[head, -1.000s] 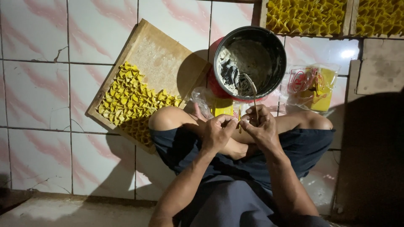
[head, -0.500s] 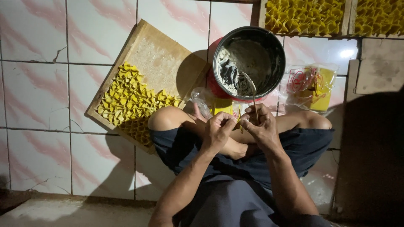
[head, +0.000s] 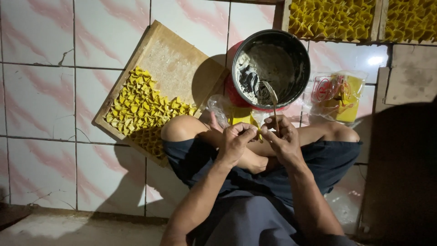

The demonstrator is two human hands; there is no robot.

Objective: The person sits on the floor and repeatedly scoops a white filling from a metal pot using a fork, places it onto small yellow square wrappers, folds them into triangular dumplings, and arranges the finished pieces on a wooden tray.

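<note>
A seated person's left hand and right hand meet above the lap, both pinching a small yellow wrapper; the right also grasps a spoon leaning into a paste bowl

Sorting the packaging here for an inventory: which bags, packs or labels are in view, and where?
Printed plastic bag: on the tiled floor right of the metal bowl, crumpled, clear with red and yellow print.
Clear plastic bag: below the bowl, beside the hands, yellow sheets inside.
No signs or screens.
</note>
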